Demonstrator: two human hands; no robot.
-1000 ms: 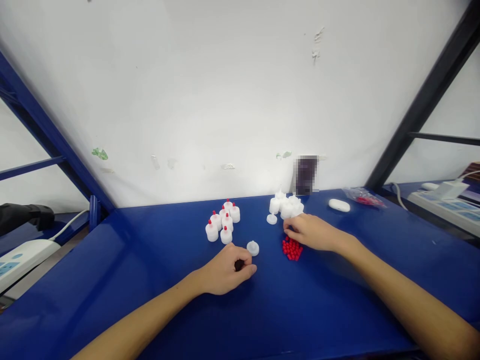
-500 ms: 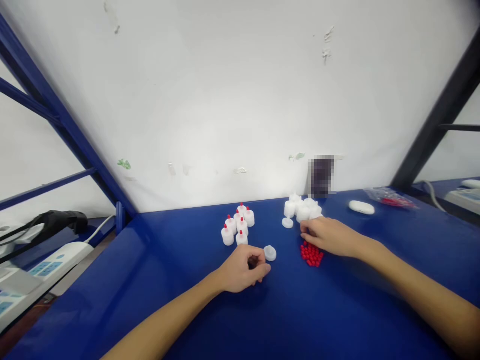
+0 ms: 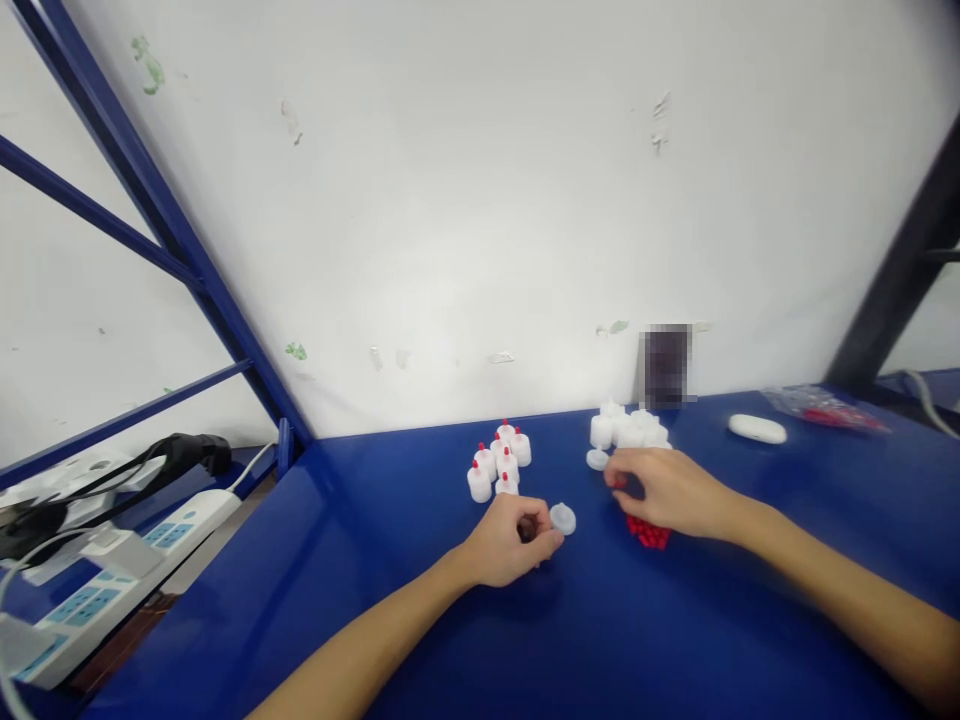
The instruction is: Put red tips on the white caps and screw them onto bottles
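My left hand (image 3: 514, 540) is closed, its fingertips at the rim of a white nozzle lid (image 3: 562, 518) that faces up. Part of the grip is hidden behind the fingers. My right hand (image 3: 660, 487) pinches a small red tip cap (image 3: 619, 483), partly covered by the fingers. Below that hand lies a pile of red tip caps (image 3: 649, 532). Behind my left hand stand several small white bottles (image 3: 480, 482) with red tips. A group of white pieces (image 3: 630, 430) stands beyond my right hand, with a single white lid (image 3: 597, 459) in front.
A white oval case (image 3: 757, 429) and a clear bag (image 3: 825, 408) with red pieces lie at the back right. A blurred dark object (image 3: 666, 365) leans on the wall. Power strips (image 3: 112, 580) and cables are at the left, beside the blue frame (image 3: 225, 300).
My right hand has lifted from the red pile and moved slightly left with a red tip cap between its fingers. My left hand stays by the white lid. The view has shifted left.
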